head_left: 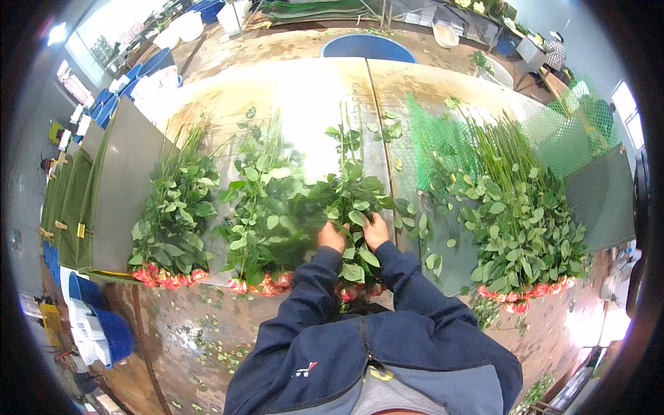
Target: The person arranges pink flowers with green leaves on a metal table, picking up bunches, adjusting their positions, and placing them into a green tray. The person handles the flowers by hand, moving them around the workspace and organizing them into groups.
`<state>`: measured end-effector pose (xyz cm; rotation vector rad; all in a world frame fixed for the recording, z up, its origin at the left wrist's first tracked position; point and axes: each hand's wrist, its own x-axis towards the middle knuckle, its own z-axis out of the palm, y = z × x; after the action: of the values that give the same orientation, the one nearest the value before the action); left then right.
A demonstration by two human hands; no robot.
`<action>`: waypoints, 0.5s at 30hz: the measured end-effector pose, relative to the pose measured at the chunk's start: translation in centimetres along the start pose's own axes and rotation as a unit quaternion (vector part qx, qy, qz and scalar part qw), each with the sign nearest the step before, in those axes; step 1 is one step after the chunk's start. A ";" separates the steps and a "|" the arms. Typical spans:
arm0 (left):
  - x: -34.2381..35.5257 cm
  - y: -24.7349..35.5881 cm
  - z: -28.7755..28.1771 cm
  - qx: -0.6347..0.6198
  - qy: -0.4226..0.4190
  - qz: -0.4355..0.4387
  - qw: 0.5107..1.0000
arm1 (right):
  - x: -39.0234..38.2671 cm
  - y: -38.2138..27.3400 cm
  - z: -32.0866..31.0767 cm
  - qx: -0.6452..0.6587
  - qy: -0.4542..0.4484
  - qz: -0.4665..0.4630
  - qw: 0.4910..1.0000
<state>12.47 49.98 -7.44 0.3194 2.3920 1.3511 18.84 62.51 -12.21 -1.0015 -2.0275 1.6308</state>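
Note:
A small bunch of leafy roses (351, 204) lies between my hands, stems pointing away, red-pink heads (351, 292) near my jacket and partly hidden by it. My left hand (330, 237) closes round its left side, and my right hand (376, 231) grips it from the right; leaves cover some of the fingers. Just left of my left hand is a larger pile of roses (259, 200), its heads at the table's near edge. Another rose pile (176, 214) lies farther left. On the right a dense bunch of roses (519, 221) rests on green netting (443, 142).
Loose leaves lie on the metal table (404, 76), and more litter the floor (200, 353). Grey-green upright boards (124, 187) stand at the left end, another board (602, 200) at the right. Blue tubs (111, 335) are on the floor to the left, and a blue basin (368, 48) is beyond the table.

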 end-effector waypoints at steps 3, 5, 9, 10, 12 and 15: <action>0.1 -0.8 0.0 -0.030 0.016 0.014 0.999 | -3.0 -5.0 0.4 -0.106 -0.001 -0.060 0.992; 0.9 -2.2 0.5 -0.091 -0.003 -0.006 0.996 | -1.5 -2.3 0.4 -0.044 -0.047 -0.061 0.996; 3.3 -5.2 -0.2 -0.245 -0.128 -0.077 0.958 | 0.4 -0.1 -1.6 0.081 -0.103 -0.047 0.990; 3.2 -5.2 -0.5 -0.301 -0.115 -0.069 0.944 | 0.3 -0.6 -2.2 0.112 -0.141 0.029 0.983; 2.6 -4.5 -1.6 -0.375 -0.126 -0.074 0.915 | -0.6 -3.3 -2.6 0.171 -0.169 0.119 0.963; 4.0 -4.8 -0.9 -0.053 -0.182 0.008 0.982 | -0.7 -3.6 -1.0 0.191 -0.176 0.100 0.960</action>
<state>8.38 48.26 -11.99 0.5096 2.0139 1.2930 18.94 62.41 -8.41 -0.8415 -1.7423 2.3398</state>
